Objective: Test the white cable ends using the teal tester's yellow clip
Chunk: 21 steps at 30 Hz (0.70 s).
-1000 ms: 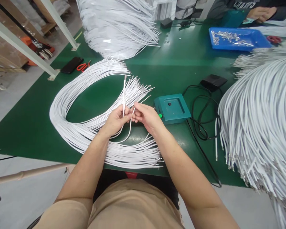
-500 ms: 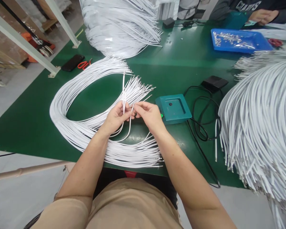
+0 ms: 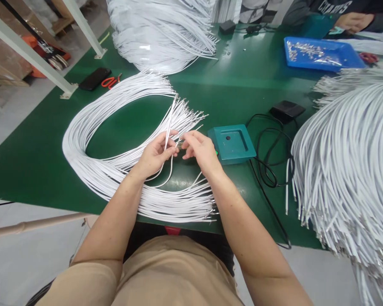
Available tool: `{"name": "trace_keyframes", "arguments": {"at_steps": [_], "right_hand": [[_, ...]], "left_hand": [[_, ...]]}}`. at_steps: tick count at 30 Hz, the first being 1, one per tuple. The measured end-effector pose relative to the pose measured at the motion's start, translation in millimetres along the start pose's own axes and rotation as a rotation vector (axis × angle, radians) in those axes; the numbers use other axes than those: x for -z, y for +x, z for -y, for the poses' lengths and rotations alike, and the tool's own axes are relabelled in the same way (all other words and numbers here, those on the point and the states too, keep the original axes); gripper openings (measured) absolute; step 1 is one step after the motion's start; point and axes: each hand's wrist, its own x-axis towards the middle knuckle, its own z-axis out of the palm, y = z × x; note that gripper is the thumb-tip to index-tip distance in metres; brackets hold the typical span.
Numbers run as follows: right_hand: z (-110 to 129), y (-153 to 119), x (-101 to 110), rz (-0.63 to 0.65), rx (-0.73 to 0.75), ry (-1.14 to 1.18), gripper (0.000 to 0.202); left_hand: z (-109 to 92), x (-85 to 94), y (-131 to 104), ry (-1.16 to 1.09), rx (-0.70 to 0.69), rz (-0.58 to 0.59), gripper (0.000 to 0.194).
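My left hand (image 3: 156,155) is closed on a thin white cord (image 3: 169,121). One stretch of the cord stands up above the fingers, and another hangs below in a loop. Just to the right, my right hand (image 3: 199,151) has its fingers bent and apart, close to the left fingertips. I make out nothing held in it. Beneath and around both hands lies a large curved bundle of white cords (image 3: 78,142), with metal-looking tips at its ends. A teal device (image 3: 232,154) with a recessed top and a green button sits beside my right hand.
Big piles of white cords lie at the back (image 3: 159,38) and right (image 3: 344,148). A blue tray (image 3: 333,63) holds small metallic pieces. A black box (image 3: 287,111), black cables (image 3: 268,170), orange-handled scissors (image 3: 110,82) and a phone (image 3: 95,79) lie on the green table (image 3: 28,140). A co-worker's hands (image 3: 354,22) are opposite.
My right hand has drawn slightly away from the left fingertips and its fingers have parted. The upright stretch of cord in my left hand now leans to the right.
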Motion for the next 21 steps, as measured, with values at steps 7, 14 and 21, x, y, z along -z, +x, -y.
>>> {"name": "trace_keyframes", "arguments": {"at_steps": [7,14,21], "right_hand": [[-5,-7,-5,-0.032,0.468,-0.677,0.025],[5,-7,8,-0.086,0.649,-1.281,0.021],[1,1,26,0.028,0.591,-1.368,0.015]], "left_hand": [[-4,-2.0,-2,-0.206,0.23,0.017,0.043],[-4,-0.3,2,-0.213,0.362,-0.09,0.044],[1,0.3,2,-0.002,0.321,-0.064,0.046]]}}
